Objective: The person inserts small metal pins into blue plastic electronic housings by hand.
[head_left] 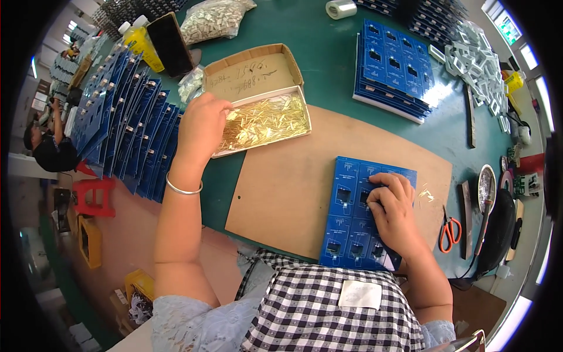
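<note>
A checked apron fills the near edge. The right hand presses curled fingers onto a blue panel on the desk. The left hand pinches gold pins in a box.

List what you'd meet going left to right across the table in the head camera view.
Fanned blue boards → left hand → box of gold pins → right hand on a blue panel → orange scissors → metal spoon.
</note>
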Demonstrator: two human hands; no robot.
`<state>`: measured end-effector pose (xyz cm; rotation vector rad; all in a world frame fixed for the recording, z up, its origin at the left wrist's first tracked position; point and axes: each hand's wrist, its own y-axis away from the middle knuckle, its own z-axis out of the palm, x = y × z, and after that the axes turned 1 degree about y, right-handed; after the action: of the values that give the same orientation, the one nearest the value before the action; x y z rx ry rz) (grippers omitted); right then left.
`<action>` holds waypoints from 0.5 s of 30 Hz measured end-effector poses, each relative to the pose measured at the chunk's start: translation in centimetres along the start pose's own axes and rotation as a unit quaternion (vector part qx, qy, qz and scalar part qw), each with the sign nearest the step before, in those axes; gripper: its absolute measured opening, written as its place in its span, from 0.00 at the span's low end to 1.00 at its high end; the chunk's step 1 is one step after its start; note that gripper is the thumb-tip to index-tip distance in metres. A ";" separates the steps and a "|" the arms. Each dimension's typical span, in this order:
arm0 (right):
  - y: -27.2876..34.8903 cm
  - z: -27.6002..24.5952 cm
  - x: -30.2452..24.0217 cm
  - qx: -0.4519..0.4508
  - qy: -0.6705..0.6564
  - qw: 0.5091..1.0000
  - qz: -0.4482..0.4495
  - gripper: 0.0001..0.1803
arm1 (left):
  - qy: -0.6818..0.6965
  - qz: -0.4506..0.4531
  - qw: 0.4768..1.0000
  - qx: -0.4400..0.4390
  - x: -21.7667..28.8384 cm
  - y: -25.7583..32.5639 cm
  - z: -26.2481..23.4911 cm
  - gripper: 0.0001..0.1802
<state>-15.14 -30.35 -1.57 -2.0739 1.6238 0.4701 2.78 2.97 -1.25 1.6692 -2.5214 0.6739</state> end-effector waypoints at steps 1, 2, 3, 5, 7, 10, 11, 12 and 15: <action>0.0 -0.1 -0.2 -0.001 0.007 1.000 -0.004 0.06 | -0.004 -0.011 1.000 -0.004 -0.2 0.2 -0.1 0.06; 0.1 -0.1 -0.3 -0.002 0.015 1.000 -0.008 0.06 | -0.008 -0.022 1.000 -0.008 -0.5 0.5 -0.2 0.06; 0.2 -0.1 -0.6 -0.004 0.012 1.000 -0.011 0.06 | -0.011 -0.025 1.000 -0.009 -0.6 0.6 -0.1 0.06; 0.3 0.1 -1.2 0.004 0.101 0.994 -0.035 0.06 | -0.022 -0.028 0.999 -0.003 -0.8 0.8 0.3 0.07; 0.5 0.2 -1.1 0.013 0.122 0.992 -0.037 0.07 | -0.021 -0.040 0.999 -0.012 -0.4 0.7 0.7 0.07; 0.9 0.2 -1.1 0.028 0.157 0.986 -0.046 0.09 | -0.043 -0.041 0.998 -0.031 0.1 0.3 0.9 0.07; 1.1 0.0 -1.1 0.032 0.168 0.983 -0.059 0.10 | -0.068 -0.035 0.996 -0.039 0.2 0.3 1.0 0.06; 1.1 -0.1 -1.1 0.030 0.179 0.982 -0.042 0.10 | -0.056 -0.030 0.998 -0.021 -0.2 0.5 1.1 0.05; 1.0 -0.3 -0.4 0.032 0.110 0.992 -0.061 0.14 | -0.057 -0.039 0.997 -0.043 -0.1 0.8 0.5 0.04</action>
<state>-16.23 -30.45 -1.25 -2.2247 1.5956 0.1513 2.22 3.09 -1.93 1.8163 -2.5035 0.4703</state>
